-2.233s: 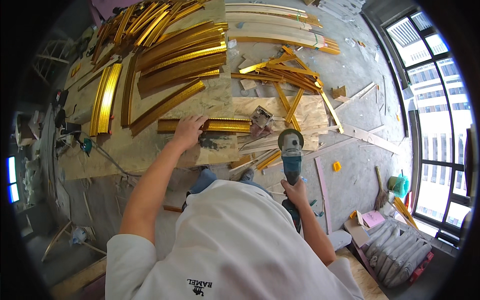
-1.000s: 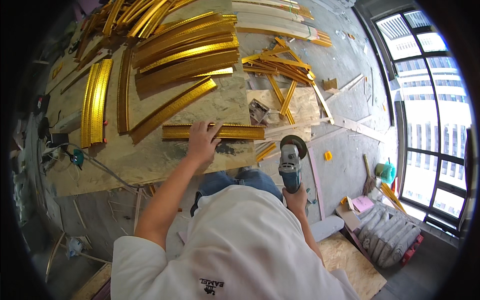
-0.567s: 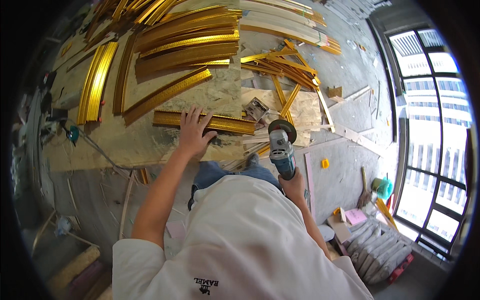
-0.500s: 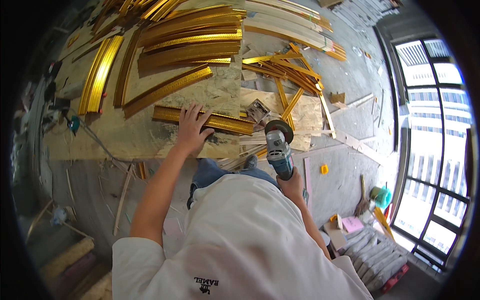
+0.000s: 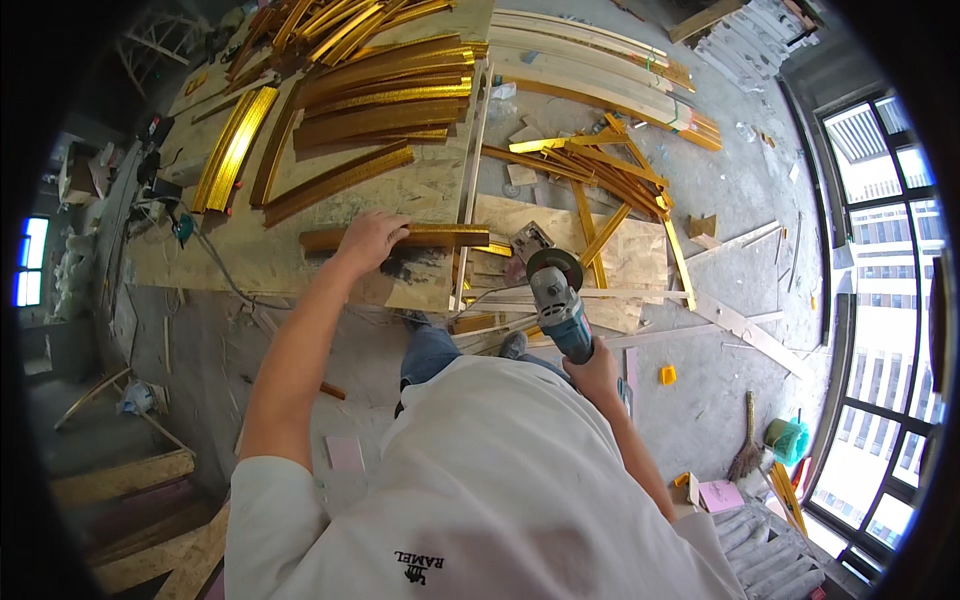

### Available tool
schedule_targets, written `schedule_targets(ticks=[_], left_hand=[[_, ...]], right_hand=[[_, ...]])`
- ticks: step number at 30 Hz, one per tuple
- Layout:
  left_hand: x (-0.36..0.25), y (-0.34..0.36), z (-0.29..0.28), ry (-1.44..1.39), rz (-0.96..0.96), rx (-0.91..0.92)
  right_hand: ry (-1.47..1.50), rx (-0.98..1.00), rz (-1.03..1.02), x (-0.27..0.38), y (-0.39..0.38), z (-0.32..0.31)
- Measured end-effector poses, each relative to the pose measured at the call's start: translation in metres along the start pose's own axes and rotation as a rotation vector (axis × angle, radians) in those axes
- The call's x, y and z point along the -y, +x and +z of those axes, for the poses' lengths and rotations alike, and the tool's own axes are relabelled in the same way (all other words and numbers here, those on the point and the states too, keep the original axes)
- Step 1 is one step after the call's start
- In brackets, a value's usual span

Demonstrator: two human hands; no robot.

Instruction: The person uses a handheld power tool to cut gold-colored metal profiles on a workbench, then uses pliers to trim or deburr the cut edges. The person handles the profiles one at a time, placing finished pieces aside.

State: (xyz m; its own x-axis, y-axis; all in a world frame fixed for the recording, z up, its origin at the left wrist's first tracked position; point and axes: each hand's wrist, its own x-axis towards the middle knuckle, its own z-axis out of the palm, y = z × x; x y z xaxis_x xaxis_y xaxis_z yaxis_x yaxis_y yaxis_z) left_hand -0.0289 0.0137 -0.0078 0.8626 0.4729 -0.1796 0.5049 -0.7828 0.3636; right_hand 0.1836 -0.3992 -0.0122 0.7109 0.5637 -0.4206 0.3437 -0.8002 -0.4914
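So the landmark here is the gold moulding strip (image 5: pixel 400 238) lying near the front edge of the chipboard desk (image 5: pixel 250 250), long axis running left-right across the view. Way off to its left there's a cable and some small gear on the desk edge, too small to make out. Behind the strip sit stacks of curved gold mouldings (image 5: pixel 370 100), well apart from it. The left hand (image 5: pixel 368 238) is flat on top of the strip around its middle, fingers spread and pressing down, palm open rather than wrapped around it. To the right of the strip's right end, just beside it, is the disc of the angle grinder (image 5: pixel 555 295), held by the right hand (image 5: pixel 597 372), which is closed tight around the grinder's body and sits nearer the person than the strip. So the strip lies left of and a bit beyond the grinder, and the disc end is closest to the strip's right tip. Further right of that there's a messy pile of gold offcuts (image 5: pixel 600 185) on a second board. Can't tell if the disc is spinning, or whether it's touching the strip; the white-shirted torso hides the floor below.
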Motion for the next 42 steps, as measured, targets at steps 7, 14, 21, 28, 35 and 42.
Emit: schedule_targets(ticks=[7, 14, 21, 28, 35, 42], left_hand=[[-0.023, 0.005, 0.022, 0.119, -0.061, -0.093], [-0.033, -0.014, 0.033, -0.017, -0.020, -0.093], [-0.046, -0.012, 0.023, -0.021, -0.085, -0.058], [-0.031, -0.015, 0.035, -0.026, -0.041, -0.149], [-0.039, -0.015, 0.030, 0.011, -0.028, -0.116], [-0.004, -0.029, 0.034, 0.072, -0.060, -0.175]], right_hand=[[-0.024, -0.015, -0.003, -0.003, 0.000, -0.001], [-0.129, 0.012, -0.022, 0.003, 0.009, 0.001], [-0.202, 0.050, -0.067, 0.001, 0.024, -0.002], [-0.172, 0.063, -0.090, 0.004, 0.027, -0.002], [-0.158, 0.045, -0.007, 0.004, 0.020, 0.005], [-0.046, -0.070, -0.092, -0.009, 0.022, 0.016]])
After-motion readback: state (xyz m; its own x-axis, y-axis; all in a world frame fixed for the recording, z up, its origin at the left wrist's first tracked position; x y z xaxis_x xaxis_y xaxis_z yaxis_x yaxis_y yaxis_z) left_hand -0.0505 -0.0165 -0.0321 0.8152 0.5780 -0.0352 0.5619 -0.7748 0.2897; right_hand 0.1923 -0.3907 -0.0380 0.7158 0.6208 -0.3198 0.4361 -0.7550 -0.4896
